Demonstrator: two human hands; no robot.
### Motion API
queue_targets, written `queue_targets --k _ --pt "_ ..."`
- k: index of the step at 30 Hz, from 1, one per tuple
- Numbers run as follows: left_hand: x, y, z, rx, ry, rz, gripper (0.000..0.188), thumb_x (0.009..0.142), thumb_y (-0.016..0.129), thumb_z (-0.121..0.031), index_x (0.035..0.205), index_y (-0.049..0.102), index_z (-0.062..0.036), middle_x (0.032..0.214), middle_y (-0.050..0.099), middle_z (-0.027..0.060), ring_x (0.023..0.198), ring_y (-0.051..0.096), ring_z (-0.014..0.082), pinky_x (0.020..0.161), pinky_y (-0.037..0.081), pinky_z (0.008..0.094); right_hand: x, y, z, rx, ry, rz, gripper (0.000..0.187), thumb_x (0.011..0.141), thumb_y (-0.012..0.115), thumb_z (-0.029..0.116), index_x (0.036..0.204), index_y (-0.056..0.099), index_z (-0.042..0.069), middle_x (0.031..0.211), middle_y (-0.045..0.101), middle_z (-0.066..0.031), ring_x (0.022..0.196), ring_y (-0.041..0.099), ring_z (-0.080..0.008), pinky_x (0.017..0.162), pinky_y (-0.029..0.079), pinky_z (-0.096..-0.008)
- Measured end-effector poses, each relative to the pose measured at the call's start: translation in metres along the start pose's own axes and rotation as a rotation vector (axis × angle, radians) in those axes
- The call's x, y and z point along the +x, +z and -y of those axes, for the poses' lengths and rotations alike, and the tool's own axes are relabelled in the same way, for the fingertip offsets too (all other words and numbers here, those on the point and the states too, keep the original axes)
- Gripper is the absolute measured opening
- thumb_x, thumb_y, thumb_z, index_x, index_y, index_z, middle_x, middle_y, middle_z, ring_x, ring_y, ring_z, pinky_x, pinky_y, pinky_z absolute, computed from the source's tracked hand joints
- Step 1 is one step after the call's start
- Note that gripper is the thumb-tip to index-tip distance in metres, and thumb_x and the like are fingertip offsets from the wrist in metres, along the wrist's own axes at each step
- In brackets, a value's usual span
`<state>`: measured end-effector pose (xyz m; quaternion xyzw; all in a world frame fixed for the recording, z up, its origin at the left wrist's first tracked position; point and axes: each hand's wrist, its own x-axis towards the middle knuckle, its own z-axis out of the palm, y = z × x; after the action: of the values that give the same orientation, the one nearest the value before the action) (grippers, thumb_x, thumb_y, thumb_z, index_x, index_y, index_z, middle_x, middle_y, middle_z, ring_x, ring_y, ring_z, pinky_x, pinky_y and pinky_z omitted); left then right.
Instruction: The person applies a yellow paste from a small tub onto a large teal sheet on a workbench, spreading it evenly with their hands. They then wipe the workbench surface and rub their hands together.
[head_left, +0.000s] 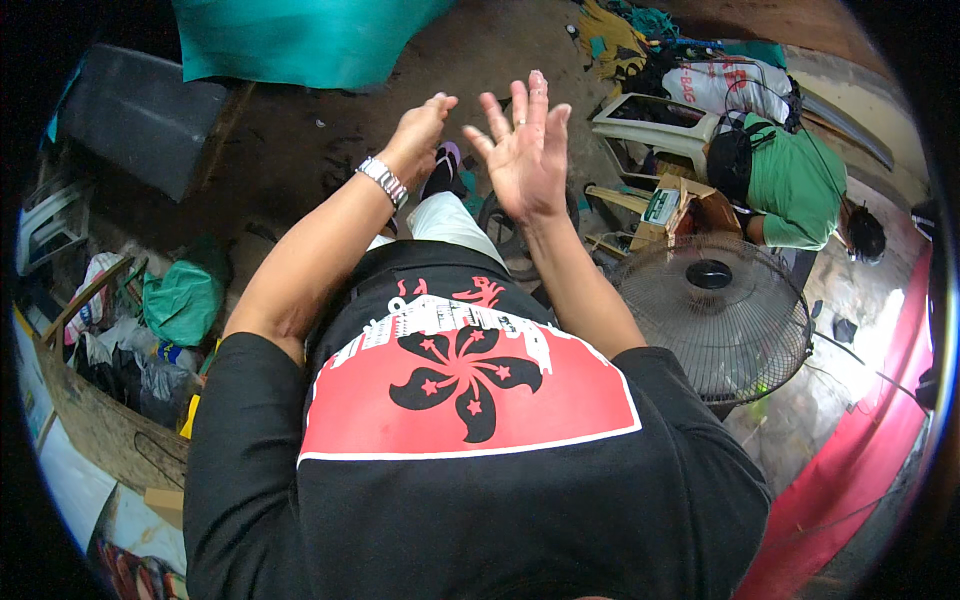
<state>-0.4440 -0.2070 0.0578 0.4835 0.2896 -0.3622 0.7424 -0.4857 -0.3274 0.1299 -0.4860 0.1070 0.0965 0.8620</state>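
My right hand (525, 165) is raised in front of my body, palm showing and fingers spread, with nothing in it. A ring sits on one finger. Slightly to its left, apart from it, I hold up my left hand (420, 135), seen edge-on. Most of its fingers are hidden behind the hand, and no held object shows. A silver wristwatch (383, 182) circles my left wrist. Below the hands are my light trousers (455, 222) and a dark shoe (440, 172). My black T-shirt (480, 520) has a red print with a flower.
A round fan (710, 320) stands close by my right arm. Past it, a person in a green shirt (795, 185) bends near a cardboard box (690, 210) and white plastic chair (655, 125). A dark bin (140, 120), green bag (183, 303) and teal sheet (300, 40) lie left and ahead.
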Motion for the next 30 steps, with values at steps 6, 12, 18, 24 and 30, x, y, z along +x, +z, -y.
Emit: queue_targets --k 6,12,18,24,30 --pt "-0.033 0.048 0.017 0.084 0.205 0.123 0.067 0.101 0.034 -0.047 0.15 0.018 -0.0035 0.154 0.026 0.0152 0.142 0.024 0.025 0.114 0.023 0.0333 0.027 -0.013 -0.037 -0.076 0.121 -0.189 0.103 0.083 0.03 0.081 0.153 -0.001 0.012 0.158 -0.001 -0.0202 0.146 0.002 -0.0328 0.117 0.006 -0.0414" --pt "-0.017 0.04 0.022 -0.111 0.223 0.101 0.067 0.103 0.029 -0.042 0.152 0.003 -0.0054 0.157 0.013 0.0144 0.144 0.017 0.0245 0.115 0.02 0.0335 0.018 -0.001 -0.038 -0.095 0.024 -0.122 0.105 0.082 0.04 0.078 0.152 -0.006 0.015 0.158 -0.012 -0.0158 0.146 0.004 -0.0328 0.117 0.008 -0.043" --pt "-0.012 0.034 0.036 -0.127 0.28 0.18 0.077 0.101 0.04 -0.043 0.151 -0.002 -0.0022 0.157 0.007 0.0176 0.145 0.012 0.0255 0.116 0.017 0.0343 0.028 -0.001 -0.024 0.042 -0.018 0.005 0.101 0.086 0.042 0.072 0.152 -0.01 0.015 0.158 -0.016 -0.0097 0.145 0.009 -0.0352 0.117 0.011 -0.0433" --pt "0.021 0.013 0.05 0.137 0.258 0.087 0.072 0.101 0.044 -0.032 0.15 -0.001 -0.0024 0.144 0.034 0.0197 0.129 0.039 0.0293 0.106 0.035 0.04 0.017 0.008 -0.033 -0.009 0.059 0.007 0.089 0.092 0.045 0.061 0.153 -0.001 0.015 0.16 -0.007 -0.0075 0.145 0.011 -0.0307 0.117 0.01 -0.0404" --pt "0.031 -0.021 0.034 0.017 0.111 0.018 0.066 0.097 0.049 -0.027 0.15 0.016 -0.0063 0.146 0.037 0.0173 0.129 0.04 0.0288 0.102 0.038 0.0433 -0.002 0.002 -0.021 -0.17 0.274 0.211 0.08 0.095 0.049 0.048 0.153 0.005 0.014 0.16 0.004 -0.0091 0.144 0.017 -0.025 0.115 0.018 -0.0394"
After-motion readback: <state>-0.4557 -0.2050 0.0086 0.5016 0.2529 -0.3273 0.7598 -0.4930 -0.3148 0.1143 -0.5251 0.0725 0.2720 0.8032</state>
